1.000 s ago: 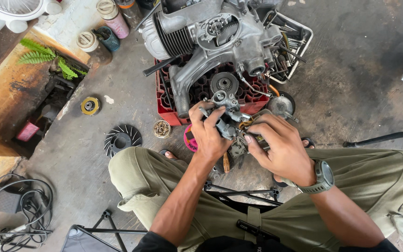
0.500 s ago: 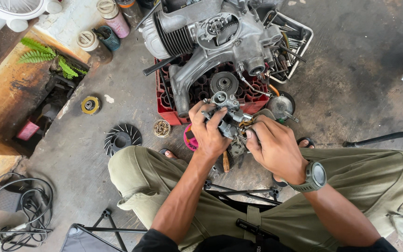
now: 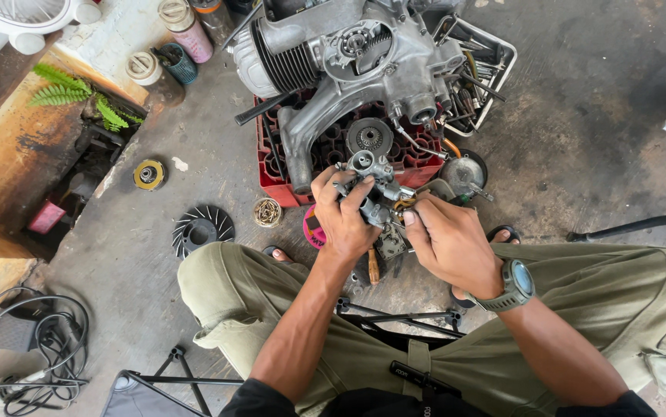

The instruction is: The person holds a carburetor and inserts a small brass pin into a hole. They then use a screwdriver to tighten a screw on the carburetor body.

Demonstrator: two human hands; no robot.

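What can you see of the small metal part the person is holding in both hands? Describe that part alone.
The small metal part is a grey cast piece, dull and grimy, with a round open cup at its top and short stubs and fittings sticking out of its sides. It is held above the concrete floor, in front of the red crate. The left hand wraps around its left side, fingers over the body; the right hand pinches its lower right side. Its underside is hidden by the hands.
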